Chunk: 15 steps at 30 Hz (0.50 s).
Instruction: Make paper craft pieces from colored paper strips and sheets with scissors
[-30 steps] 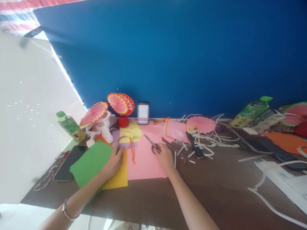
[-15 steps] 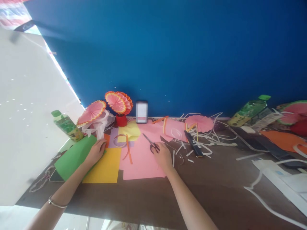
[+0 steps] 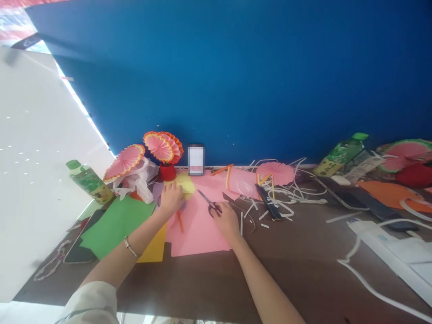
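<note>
My right hand (image 3: 227, 220) is closed round the handles of dark scissors (image 3: 211, 205), whose blades point up and left over pink paper (image 3: 194, 234). My left hand (image 3: 172, 198) reaches over a yellow sheet (image 3: 186, 183) near the red pot (image 3: 168, 171). Its fingers stretch forward, partly smeared, with nothing visible in them. Beneath and beside that arm lie green paper (image 3: 118, 225) and an orange-yellow sheet (image 3: 155, 245). An orange strip (image 3: 180, 221) rests on the pink paper just below the left hand.
Pleated pink paper fans (image 3: 162, 147) stand at the back left beside a phone (image 3: 196, 160). To the right are white paper strips (image 3: 286, 209), a black cutter-like object (image 3: 269, 203) and a white cable (image 3: 357, 285). Green bottles (image 3: 89, 181) stand at both sides before the blue wall.
My left hand has moved right and forward, from the green paper to the yellow sheet. The green paper has shifted slightly. My right hand stays on the scissors.
</note>
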Available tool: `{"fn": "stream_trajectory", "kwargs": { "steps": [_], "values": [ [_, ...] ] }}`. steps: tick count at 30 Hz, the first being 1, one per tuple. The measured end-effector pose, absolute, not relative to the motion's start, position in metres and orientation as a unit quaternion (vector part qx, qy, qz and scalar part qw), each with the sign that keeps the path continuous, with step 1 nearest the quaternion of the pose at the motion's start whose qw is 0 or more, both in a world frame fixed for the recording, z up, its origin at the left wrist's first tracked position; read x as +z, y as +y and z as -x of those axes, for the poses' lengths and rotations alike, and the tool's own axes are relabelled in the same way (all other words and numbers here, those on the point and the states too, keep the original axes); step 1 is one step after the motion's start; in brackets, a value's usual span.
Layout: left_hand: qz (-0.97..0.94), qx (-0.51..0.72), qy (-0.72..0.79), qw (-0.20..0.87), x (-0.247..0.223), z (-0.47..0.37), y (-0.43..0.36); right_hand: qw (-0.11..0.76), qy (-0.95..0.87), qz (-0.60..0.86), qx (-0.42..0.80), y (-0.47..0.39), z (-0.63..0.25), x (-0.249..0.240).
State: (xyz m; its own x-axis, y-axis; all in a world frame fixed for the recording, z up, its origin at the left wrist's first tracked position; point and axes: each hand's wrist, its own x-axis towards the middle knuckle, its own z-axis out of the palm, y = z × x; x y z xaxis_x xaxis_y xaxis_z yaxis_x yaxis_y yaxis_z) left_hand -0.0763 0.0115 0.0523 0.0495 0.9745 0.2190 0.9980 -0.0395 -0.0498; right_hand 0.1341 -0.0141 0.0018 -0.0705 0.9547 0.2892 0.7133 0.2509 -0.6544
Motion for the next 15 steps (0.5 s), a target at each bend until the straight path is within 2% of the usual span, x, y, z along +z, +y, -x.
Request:
{"fn": "stream_trajectory", "kwargs": {
  "steps": [4,15],
  "values": [
    [0.732,0.012,-0.676,0.082,0.068,0.076,0.024,0.341,-0.711,0.591,0.172,-0.015,-0.134,0.003],
    [0.717,-0.009,-0.691,0.091,0.106,0.114,0.035,0.315,-0.701,0.618,0.165,-0.017,-0.133,0.006]
  ]
}}
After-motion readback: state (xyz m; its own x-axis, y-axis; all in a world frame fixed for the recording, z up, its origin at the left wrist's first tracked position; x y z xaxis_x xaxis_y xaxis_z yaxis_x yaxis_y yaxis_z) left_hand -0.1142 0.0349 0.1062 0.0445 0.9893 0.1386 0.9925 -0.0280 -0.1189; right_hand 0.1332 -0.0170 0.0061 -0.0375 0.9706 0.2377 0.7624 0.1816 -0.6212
